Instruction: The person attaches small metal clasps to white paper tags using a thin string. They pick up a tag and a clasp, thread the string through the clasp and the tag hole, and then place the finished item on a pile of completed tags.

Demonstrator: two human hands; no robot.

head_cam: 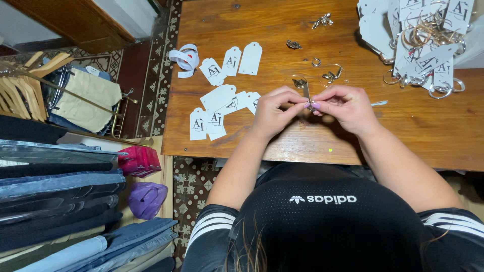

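Left hand [272, 108], right hand [345, 106] pinch metal clip [307, 94], long axis pointing away.

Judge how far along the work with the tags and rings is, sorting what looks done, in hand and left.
Done: a heap of tags with rings lies at the table's far right. In hand: the left hand and right hand pinch a small metal piece between their fingertips. Left: loose white tags without rings at left, and spare metal clasps beyond the hands.
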